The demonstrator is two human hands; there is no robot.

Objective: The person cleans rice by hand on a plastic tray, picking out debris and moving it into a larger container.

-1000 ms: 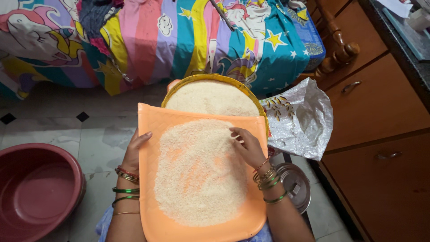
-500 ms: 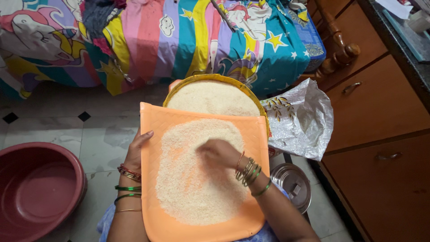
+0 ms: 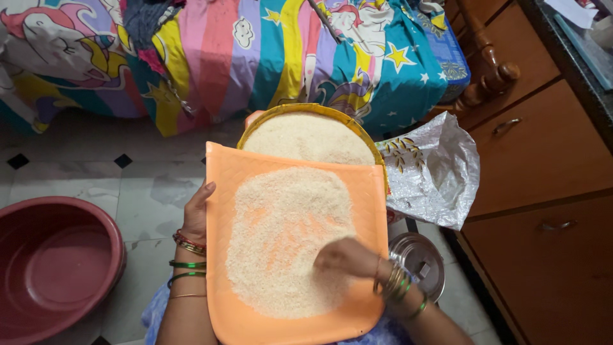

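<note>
Rice (image 3: 290, 243) lies spread in a pale layer across an orange tray (image 3: 225, 191) at the centre of the head view, the only view. The tray rests on the person's lap, its long axis running from the bottom edge of the frame up toward the round yellow-rimmed basket (image 3: 306, 137) of more rice that touches its far end.

The right hand (image 3: 348, 257) has swept from the tray's upper right edge, across the middle, down to the lower right of the rice over the last second. It now lies palm down on the grains; blur hides whether the fingers are spread or together. Orange streaks show through the rice just left of it, so the layer has been raked thinner there, which suggests sorting is underway.

The left hand (image 3: 196, 214) has stayed at the tray's left rim, fingers together and curled against the edge, steadying it.

A maroon plastic basin (image 3: 54, 268) sits at lower left, a crumpled silver bag (image 3: 434, 172) at right, and a steel lid (image 3: 418, 262) beneath the right wrist.
</note>
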